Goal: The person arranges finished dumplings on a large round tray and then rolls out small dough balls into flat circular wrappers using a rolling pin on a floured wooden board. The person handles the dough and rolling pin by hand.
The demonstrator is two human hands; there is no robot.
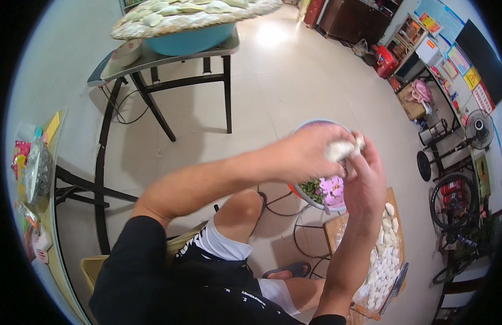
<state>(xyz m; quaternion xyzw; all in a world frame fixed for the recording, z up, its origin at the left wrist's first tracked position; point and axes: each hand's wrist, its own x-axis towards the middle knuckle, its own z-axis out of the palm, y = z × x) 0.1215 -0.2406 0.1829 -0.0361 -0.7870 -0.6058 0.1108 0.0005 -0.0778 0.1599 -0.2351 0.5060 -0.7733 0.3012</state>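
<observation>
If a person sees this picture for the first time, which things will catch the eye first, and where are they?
First the two hands meeting in the middle: the left hand and the right hand pinch a pale piece of dough together above a bowl of pink and green filling. Next, at lower right, a wooden board carries many small white dough pieces. At the top, a round tray of finished dumplings rests on a blue basin on a dark table.

White dough [340,149], pink and green filling [324,189], blue basin [188,39].

Ahead of me a round tray [153,30] of dumplings sits on a blue basin [191,39]; a fan [480,129] and bicycle [459,216] stand rightward.
</observation>
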